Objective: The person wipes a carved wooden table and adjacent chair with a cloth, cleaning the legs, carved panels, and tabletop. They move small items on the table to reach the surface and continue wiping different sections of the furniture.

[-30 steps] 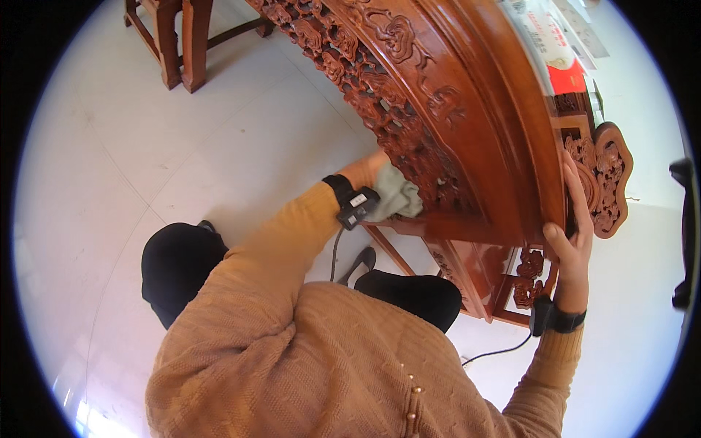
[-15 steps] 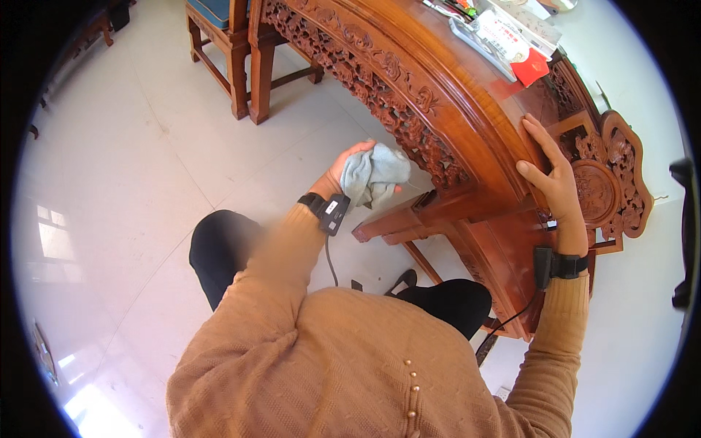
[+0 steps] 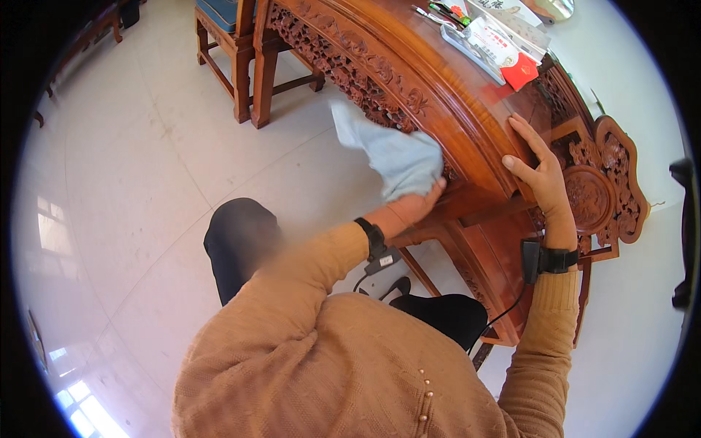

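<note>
My left hand [image 3: 418, 206] holds a pale blue cloth [image 3: 404, 159] against the carved lower side of a reddish-brown wooden table [image 3: 467, 135]. The cloth covers most of the fingers, and its loose end swings out to the left, blurred. My right hand [image 3: 546, 184] rests on the table's edge at the right, thumb and fingers apart, with nothing in it. Openwork carving [image 3: 343, 62] runs along the table's side beneath the top. Both wrists wear black straps with a small box and a cable.
On the tabletop lie a red and white packet [image 3: 520, 71], a clear tray [image 3: 471, 52] and several pens. A wooden chair [image 3: 232, 58] with a blue seat stands at the far left of the table. A carved wooden panel [image 3: 617, 179] is at the right, by the white wall.
My left hand has moved right and slightly down, bringing the cloth from the open space beside the table to its carved side. The cloth has spread out. My right hand stays on the edge.
</note>
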Motion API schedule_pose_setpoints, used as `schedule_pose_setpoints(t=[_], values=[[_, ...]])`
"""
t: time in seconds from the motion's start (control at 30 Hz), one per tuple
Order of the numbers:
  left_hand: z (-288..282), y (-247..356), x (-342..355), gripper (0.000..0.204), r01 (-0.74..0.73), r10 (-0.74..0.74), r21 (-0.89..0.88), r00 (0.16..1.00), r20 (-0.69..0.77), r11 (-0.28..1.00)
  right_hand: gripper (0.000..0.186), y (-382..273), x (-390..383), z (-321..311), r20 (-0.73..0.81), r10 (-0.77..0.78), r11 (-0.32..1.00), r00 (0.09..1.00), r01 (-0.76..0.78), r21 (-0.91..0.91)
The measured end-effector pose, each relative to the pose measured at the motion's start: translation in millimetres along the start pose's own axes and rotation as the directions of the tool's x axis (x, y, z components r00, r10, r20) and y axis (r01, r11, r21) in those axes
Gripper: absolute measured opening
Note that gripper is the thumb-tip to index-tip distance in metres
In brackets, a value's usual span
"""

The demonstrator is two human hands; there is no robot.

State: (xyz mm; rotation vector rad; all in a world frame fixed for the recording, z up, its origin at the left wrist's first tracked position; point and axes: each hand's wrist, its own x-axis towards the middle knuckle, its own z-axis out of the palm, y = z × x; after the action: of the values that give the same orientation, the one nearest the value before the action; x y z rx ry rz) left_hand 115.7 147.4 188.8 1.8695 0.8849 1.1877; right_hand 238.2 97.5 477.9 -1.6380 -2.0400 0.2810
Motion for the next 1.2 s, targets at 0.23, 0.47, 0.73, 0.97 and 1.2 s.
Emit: schedule_pose_setpoints(t=[0.23,0.47,0.73,0.97,1.2], values=[[-44,0,11,0.049,-0.221,0.210,0.517,0.974,0.082,0.827,0.065,1,1,0,-0.004,-0.014,1.000,1.000,0.014,0.004],[-115,-64,81,0.067,0.021,-0.043,-0.052,0.890,-0.455,0.998,0.065,-2,1,-1,-0.001,-0.026,0.999,1.000,0.026,-0.046],[-72,-10,71,0.062,-0.084,0.038,-0.089,0.903,-0.428,0.992,0.069,-16,1,1,0.004,-0.005,0.997,1.000,0.006,-0.072],[-129,-63,144,0.078,-0.029,-0.106,-0.233,0.830,-0.547,0.972,0.070,-25,3,2,0.020,0.021,0.989,1.000,-0.018,-0.147],[-233,-111,197,0.075,-0.057,-0.152,-0.378,0.852,-0.501,0.924,0.073,-26,5,2,0.023,0.097,0.984,0.995,-0.093,-0.155]])
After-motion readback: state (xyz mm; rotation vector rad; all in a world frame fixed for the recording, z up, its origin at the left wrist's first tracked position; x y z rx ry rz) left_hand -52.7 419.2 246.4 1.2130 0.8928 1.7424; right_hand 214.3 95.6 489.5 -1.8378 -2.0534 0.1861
